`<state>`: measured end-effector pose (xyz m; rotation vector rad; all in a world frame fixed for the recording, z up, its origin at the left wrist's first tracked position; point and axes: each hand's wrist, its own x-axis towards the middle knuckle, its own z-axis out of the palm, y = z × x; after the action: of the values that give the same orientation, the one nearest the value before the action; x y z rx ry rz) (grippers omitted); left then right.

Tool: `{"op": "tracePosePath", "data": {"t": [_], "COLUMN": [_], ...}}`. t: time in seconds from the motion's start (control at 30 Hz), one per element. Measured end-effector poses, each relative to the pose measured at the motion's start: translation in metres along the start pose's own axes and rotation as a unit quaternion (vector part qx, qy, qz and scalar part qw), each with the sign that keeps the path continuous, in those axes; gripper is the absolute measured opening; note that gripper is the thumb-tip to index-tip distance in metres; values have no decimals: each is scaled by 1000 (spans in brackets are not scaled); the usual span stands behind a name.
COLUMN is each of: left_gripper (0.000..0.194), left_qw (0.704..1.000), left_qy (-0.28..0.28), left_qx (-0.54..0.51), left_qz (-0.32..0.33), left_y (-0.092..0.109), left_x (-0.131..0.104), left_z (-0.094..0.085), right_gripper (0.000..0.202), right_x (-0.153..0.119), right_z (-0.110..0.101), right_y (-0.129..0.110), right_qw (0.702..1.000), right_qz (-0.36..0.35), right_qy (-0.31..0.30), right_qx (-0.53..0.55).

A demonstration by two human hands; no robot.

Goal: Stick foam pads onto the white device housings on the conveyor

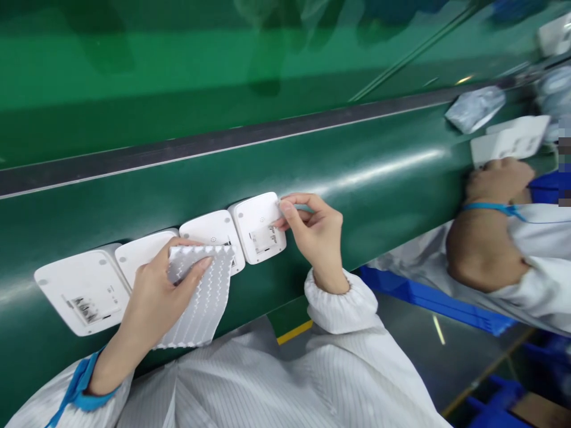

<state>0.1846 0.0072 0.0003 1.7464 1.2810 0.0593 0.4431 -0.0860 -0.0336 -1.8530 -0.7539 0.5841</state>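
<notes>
My left hand [163, 285] is closed on a folded grey sheet [203, 303] with white zigzag edges and rows of small white marks. It hangs over part of the white devices below it. Several flat white devices with rounded corners lie side by side, undersides up, with round grey spots near their corners. At the right end of the row, my right hand [314, 229] has thumb and forefinger pinched together at the upper right corner of the last white device [252, 217]. Whatever is between those fingertips is too small to tell. The leftmost white device [80, 273] shows a label recess.
Behind the green work surface [357, 160] runs a dark rail [178, 145], with a glossy green belt [156, 71] beyond. To the right, a co-worker's hand [502, 178] is at a white panel [513, 139]. A plastic-wrapped item [477, 109] lies near the rail.
</notes>
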Motion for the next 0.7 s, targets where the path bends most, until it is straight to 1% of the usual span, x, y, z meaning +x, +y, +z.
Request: {"op": "tracePosePath", "data": {"t": [0.1, 0.23, 0.33, 0.4, 0.5, 0.6, 0.7], "left_gripper": [36, 37, 35, 34, 37, 41, 38], "left_qw": [1000, 999, 998, 999, 999, 996, 991], "left_qy": [-11, -36, -30, -21, -12, -21, -38], "left_qx": [3, -2, -6, -14, -33, -57, -83], "left_qz": [-12, -30, -46, -30, 21, 59, 94], "left_y": [-2, 0, 6, 9, 9, 0, -11], "left_x": [0, -2, -5, -7, -9, -8, -8], "left_z": [-1, -3, -4, -4, -4, -3, -4], "right_gripper": [30, 29, 24, 19, 13, 11, 14], "right_x": [1, 3, 2, 2, 2, 5, 8], "right_z": [2, 4, 4, 4, 5, 0, -13], "right_y": [1, -1, -3, -6, -10, -13, -13], "right_qw": [1000, 1000, 998, 996, 986, 970, 954], "right_qz": [8, -4, -28, -54, -104, -147, -144], "right_qy": [2, 0, -1, -9, -24, -38, -71], "right_qx": [-7, -27, -49, -74, -126, -190, -252]}}
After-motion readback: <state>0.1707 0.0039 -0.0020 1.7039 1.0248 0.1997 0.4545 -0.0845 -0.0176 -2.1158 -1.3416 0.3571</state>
